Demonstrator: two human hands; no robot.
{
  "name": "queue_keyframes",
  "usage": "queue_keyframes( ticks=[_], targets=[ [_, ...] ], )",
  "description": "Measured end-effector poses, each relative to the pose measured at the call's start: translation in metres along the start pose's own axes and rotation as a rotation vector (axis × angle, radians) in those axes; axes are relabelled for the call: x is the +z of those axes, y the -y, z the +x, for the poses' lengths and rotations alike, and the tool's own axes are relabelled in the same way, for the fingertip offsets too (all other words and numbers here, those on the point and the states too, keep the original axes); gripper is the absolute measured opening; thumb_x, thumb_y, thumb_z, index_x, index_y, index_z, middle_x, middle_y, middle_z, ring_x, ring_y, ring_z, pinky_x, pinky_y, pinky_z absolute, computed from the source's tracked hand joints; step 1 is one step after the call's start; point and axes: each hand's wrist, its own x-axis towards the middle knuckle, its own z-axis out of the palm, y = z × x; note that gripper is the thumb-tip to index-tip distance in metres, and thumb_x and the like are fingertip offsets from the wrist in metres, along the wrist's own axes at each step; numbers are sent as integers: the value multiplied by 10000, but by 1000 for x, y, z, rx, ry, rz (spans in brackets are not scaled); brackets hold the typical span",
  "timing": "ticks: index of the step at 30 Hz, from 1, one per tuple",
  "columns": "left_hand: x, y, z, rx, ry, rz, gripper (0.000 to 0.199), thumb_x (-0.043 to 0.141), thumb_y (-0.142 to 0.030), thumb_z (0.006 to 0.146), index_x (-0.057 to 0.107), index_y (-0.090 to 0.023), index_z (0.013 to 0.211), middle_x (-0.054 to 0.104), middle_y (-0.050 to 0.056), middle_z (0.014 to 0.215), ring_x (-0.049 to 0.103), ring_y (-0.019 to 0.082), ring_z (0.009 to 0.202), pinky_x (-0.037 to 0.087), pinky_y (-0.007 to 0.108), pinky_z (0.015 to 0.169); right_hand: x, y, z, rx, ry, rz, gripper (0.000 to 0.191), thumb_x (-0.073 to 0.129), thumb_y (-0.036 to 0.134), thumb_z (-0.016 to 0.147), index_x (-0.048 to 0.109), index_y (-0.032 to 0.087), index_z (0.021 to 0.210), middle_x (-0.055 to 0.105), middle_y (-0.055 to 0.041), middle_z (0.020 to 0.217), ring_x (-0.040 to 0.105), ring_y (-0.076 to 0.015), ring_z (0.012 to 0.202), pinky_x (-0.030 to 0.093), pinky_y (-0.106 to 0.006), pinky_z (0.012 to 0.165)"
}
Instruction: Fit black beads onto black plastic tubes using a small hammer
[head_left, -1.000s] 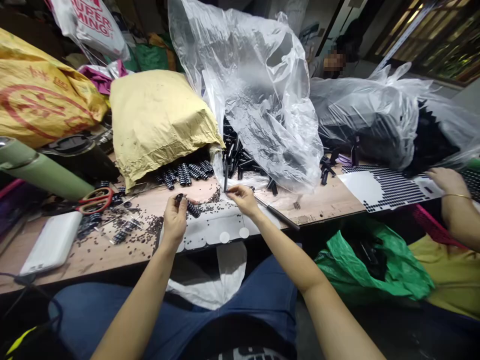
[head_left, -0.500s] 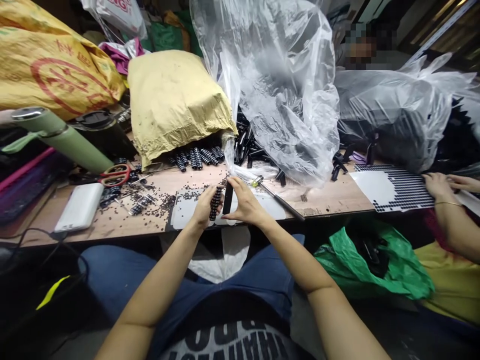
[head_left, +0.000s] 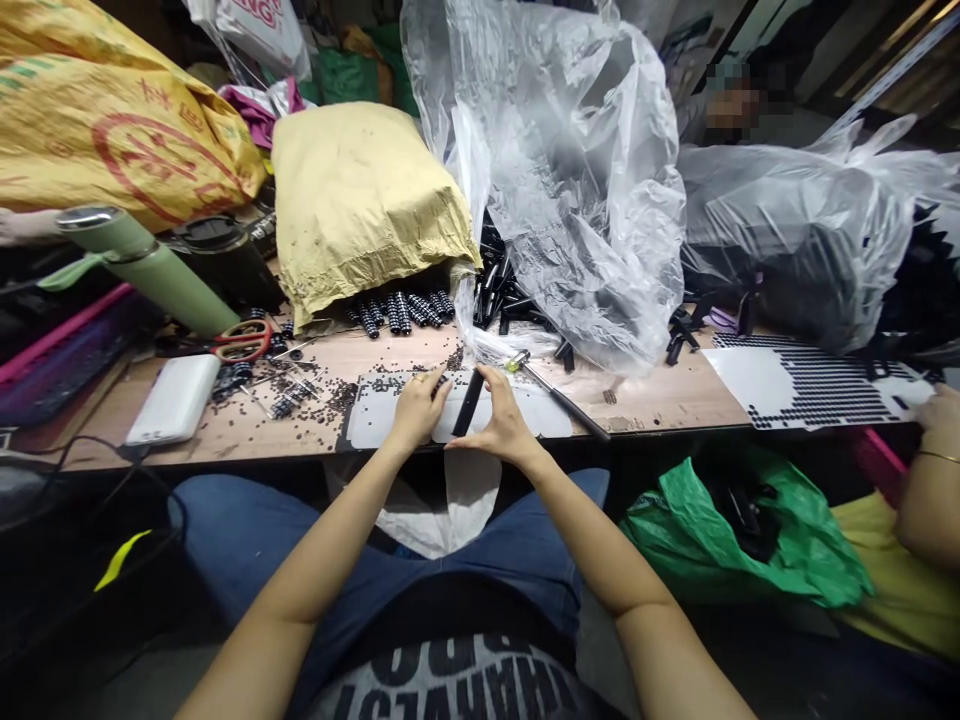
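My right hand (head_left: 507,412) grips a narrow, flat black piece (head_left: 468,402) by its two ends, between thumb and fingers, standing on a slant. Beside it, my left hand (head_left: 418,410) is closed round a dark stick (head_left: 442,381) with pale dots, mostly hidden by the fingers. Both hands are over a white sheet (head_left: 367,425) at the table's front edge, with small dark bits scattered on it. Right of my hands lies a tool with a black handle (head_left: 574,408) and a yellowish head.
Behind lie dotted black sticks (head_left: 401,312), a yellow sack (head_left: 367,200) and a clear plastic bag (head_left: 592,200) by loose black pieces. Scissors (head_left: 244,340), a white power bank (head_left: 174,400) and a green flask (head_left: 157,270) stand left. A co-worker's hand (head_left: 941,415) is at right, near a dotted sheet (head_left: 739,375).
The black piece in my right hand has tilted from nearly upright to a slant. My left hand has turned, covering most of the dotted stick. The co-worker's hands have moved right.
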Motion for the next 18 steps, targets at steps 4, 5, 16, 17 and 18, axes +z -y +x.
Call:
queue_keyframes(
  ticks=[4,5,16,17,18],
  targets=[
    [-3,27,-24,127,-27,465,361,501,-252,890,602,-147,1221,638,176,1097,560,313,1071,451,477,902,1,-35,-17,189,-18,-130,1182,841,542,534,225,139,1458,356,-222,1434,307,-354,1378,273,-540,1142],
    [-8,29,-31,157,-42,441,338,479,-241,902,603,-156,1205,642,165,1091,568,298,1069,457,469,909,1,-42,-22,241,0,-155,1189,849,532,522,231,130,1456,350,-230,1439,306,-359,1379,269,-541,1143],
    [-12,11,5,203,-220,-188,300,560,-335,893,549,-173,1145,642,35,833,621,160,784,497,313,783,-5,-62,-27,402,190,-311,1152,828,548,522,276,110,1434,340,-242,1474,307,-370,1389,307,-497,1124],
    [-5,12,9,168,-240,-246,362,572,-351,885,511,-167,1190,629,20,805,614,151,748,497,306,769,-5,-64,-27,387,188,-331,1135,824,543,528,287,103,1426,352,-244,1467,320,-372,1383,317,-493,1118],
    [2,12,11,148,-245,-294,398,587,-372,874,494,-161,1199,618,8,778,606,147,718,497,299,755,-4,-68,-28,368,180,-351,1117,819,541,533,302,92,1415,371,-247,1453,339,-375,1372,326,-490,1112]
  ],
)
